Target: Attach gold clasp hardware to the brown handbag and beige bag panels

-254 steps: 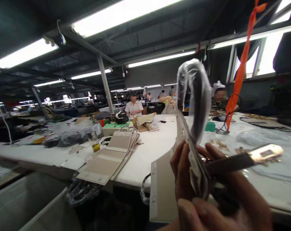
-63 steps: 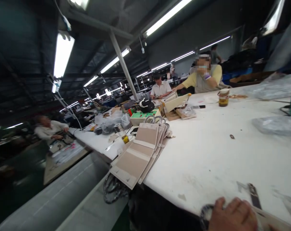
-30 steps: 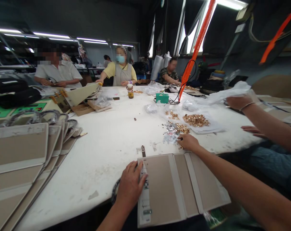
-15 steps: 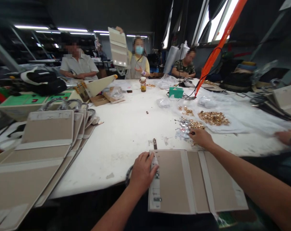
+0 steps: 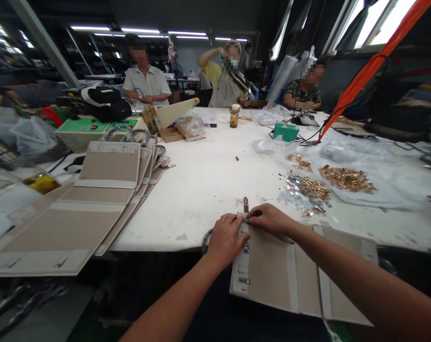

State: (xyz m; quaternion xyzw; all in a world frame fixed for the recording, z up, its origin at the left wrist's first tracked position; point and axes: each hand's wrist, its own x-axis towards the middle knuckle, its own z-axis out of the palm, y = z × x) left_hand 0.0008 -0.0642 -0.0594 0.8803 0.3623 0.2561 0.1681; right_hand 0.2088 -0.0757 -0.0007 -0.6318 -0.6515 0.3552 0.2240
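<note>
A beige folded panel [image 5: 272, 270] with pale strips lies at the table's front edge, partly over my lap. My left hand [image 5: 226, 240] grips its upper left edge, the thumb resting on the pale strip beside small metal pieces. My right hand [image 5: 267, 219] is closed at the panel's top left corner, close to my left fingertips. Between its fingers is a small dark object [image 5: 254, 213]. Just beyond the corner lies a small metal fitting [image 5: 246, 204] on the table. Silver metal pieces [image 5: 301, 183] and gold metal pieces [image 5: 347, 179] are heaped to the right.
Overlapping beige panels [image 5: 105, 197] lie at the left, near a green-topped machine [image 5: 94, 127]. A jar [image 5: 234, 116] and a green box [image 5: 285, 131] stand farther back. An orange-wrapped pole [image 5: 368, 71] slants up at right. Three people are across the table [image 5: 201, 175].
My right hand has moved left from the metal heap to the panel's corner. The view has turned left. The person opposite has lowered a raised panel, and the hand at far right has drawn away.
</note>
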